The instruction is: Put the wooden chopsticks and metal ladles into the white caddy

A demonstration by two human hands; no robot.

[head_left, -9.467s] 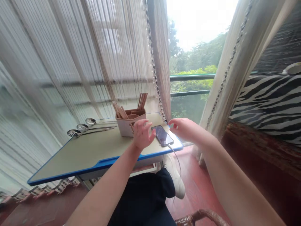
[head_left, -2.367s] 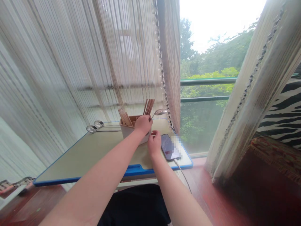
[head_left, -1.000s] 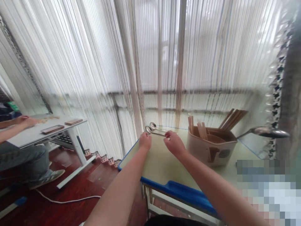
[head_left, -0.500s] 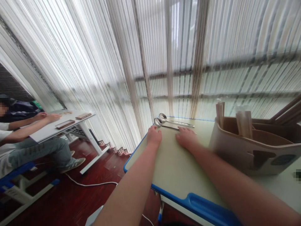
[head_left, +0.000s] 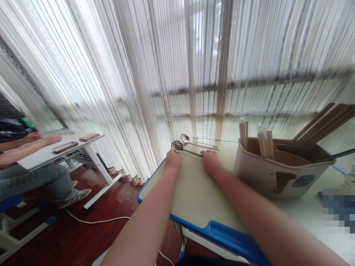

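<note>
A metal slotted ladle with a perforated bowl is between my hands at the far side of the desk. My right hand is closed on the end of its handle. My left hand has its fingers curled against the near edge of the bowl, holding it there; the fingertips are partly hidden. Just behind lies a second metal ladle, its bowl to the left and its handle to the right, untouched by either hand.
The pale desk has a blue rim. At right stands a beige divided utensil holder with wrapped chopsticks and dark sticks. A striped curtain hangs behind. Left, another person's hands rest over a white table.
The slotted ladle has turned and come slightly nearer, apart from the other ladle, with its perforated bowl now facing up. The whole view has shifted, so the scene sits further left.
</note>
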